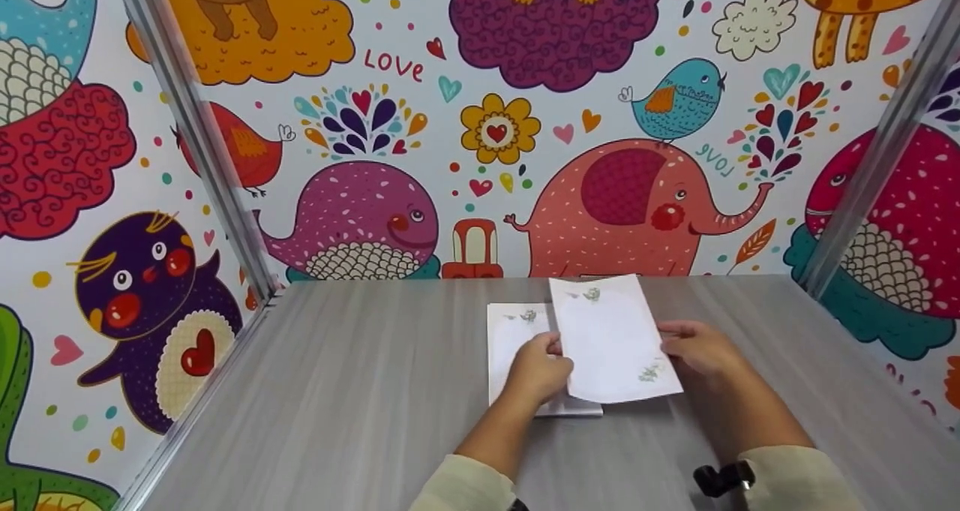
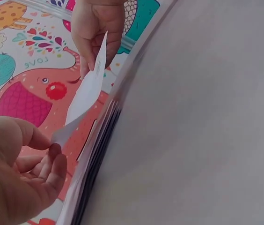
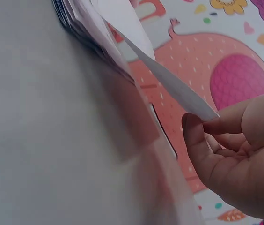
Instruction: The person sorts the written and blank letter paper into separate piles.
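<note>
A white sheet of paper (image 1: 611,342) with small green printed sprigs at two corners is held above the table, tilted and slightly bowed. My left hand (image 1: 538,372) pinches its left edge between thumb and finger. On the opposite edge, my right hand (image 1: 701,346) pinches it too. Below and to the left lies a stack of matching paper (image 1: 514,353), partly hidden by the sheet and my left hand. From the left wrist view, the sheet (image 2: 86,96) appears nearly edge-on between both hands. The stack (image 3: 87,28) shows layered edges with a dark underside in the right wrist view.
The grey wood-grain table (image 1: 360,376) spreads out around the stack. Behind it stands a wall printed with cartoon animals (image 1: 360,218), and metal posts (image 1: 225,181) rise at its back corners. A dark-edged flat object (image 3: 164,131) lies near the table's back edge.
</note>
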{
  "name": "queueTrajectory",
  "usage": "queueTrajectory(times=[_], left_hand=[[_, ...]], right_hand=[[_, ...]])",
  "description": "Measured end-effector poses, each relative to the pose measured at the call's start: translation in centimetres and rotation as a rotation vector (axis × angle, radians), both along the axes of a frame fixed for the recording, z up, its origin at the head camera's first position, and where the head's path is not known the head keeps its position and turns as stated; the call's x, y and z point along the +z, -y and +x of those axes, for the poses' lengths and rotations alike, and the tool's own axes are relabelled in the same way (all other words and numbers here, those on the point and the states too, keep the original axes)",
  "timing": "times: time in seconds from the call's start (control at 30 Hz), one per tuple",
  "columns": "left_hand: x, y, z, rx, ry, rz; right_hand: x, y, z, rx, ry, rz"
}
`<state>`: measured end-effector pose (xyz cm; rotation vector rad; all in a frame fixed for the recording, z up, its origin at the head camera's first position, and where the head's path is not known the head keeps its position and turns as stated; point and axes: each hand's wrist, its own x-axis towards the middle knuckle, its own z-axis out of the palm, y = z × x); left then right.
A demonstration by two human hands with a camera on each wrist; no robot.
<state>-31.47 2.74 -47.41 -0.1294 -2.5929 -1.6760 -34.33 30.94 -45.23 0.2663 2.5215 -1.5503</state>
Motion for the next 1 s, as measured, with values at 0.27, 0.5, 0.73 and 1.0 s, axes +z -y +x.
queueTrajectory(times=[0.27, 0.5, 0.73, 1.0], left_hand=[[-0.4, -3.6, 0.6, -0.01, -0.019, 0.047], [-0.9, -5.3, 1.3, -0.035, -0.007, 0.059], [-1.1, -5.8, 1.3, -0.078, 0.022, 0.037], [-0.9, -5.9, 1.5, -0.143, 0.053, 0.009]], right_hand=[[-0.3, -4.7, 0.8, 0.006, 0.03, -0.051], [-0.8, -6.5, 1.0, -0.09, 0.077, -0.096], [-1.2, -6.7, 0.6, -0.143, 0.117, 0.066], [-1.2, -7.2, 0.6, -0.128, 0.098, 0.159]])
